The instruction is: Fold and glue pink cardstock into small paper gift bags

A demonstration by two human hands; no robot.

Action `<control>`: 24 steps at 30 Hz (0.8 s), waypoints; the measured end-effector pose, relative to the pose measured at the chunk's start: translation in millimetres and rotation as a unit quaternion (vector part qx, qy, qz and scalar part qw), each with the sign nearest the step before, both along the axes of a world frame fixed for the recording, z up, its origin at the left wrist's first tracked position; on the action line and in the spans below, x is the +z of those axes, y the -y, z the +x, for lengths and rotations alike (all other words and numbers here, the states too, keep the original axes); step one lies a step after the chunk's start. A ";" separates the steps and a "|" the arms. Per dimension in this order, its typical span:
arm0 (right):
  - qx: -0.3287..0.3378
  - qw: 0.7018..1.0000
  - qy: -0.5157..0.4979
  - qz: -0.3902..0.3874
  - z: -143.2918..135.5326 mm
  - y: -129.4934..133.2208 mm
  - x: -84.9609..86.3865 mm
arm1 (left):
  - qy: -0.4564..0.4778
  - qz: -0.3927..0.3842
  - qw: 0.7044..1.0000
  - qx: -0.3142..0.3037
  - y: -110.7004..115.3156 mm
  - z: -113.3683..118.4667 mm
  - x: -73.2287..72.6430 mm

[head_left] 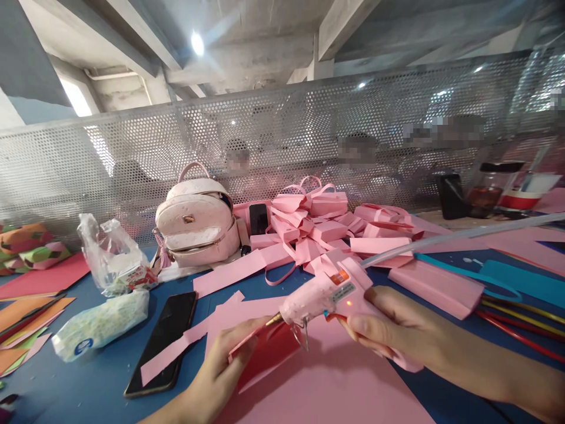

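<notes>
My right hand (397, 330) is wrapped round the handle of a pink hot glue gun (329, 297), a finger at its trigger. A long clear glue stick (441, 238) runs out of the gun's back end. The brass nozzle points left and meets the edge of a folded pink paper piece (273, 347), which my left hand (232, 350) pinches between thumb and fingers. Under both hands lies a large pink paper sheet (353, 383). A pink paper strip (165, 360) lies across a black phone (152, 368) at the left.
Behind the hands rises a heap of folded pink paper pieces (309, 224). A pale backpack (196, 227), a tissue pack (103, 324) and a plastic bag (110, 253) stand left on the blue table (176, 288). Coloured tubes (525, 330) lie right. A perforated metal screen (286, 135) runs behind.
</notes>
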State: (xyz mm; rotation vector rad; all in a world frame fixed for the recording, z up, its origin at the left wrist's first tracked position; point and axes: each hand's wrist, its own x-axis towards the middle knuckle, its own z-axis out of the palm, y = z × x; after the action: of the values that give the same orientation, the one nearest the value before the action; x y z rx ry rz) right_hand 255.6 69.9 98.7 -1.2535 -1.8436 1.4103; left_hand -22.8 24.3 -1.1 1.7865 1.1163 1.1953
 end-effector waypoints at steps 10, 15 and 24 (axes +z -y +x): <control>-0.047 0.999 0.019 0.019 -3.3 5.4 6.5 | -0.008 -0.009 0.999 0.029 -0.5 -2.2 -4.5; -0.102 0.993 0.039 0.053 -2.0 6.6 5.7 | -0.005 -0.006 0.999 0.036 -0.9 -1.9 -4.9; -0.123 0.984 0.067 0.111 4.0 3.6 0.1 | 0.007 -0.021 0.999 0.035 -0.3 -0.7 -1.7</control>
State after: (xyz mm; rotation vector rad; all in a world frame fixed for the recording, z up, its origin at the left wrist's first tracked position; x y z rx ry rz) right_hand 259.6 66.3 98.9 -1.4322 -1.8014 0.9806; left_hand -23.6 24.6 -2.9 1.7171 1.1948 1.2151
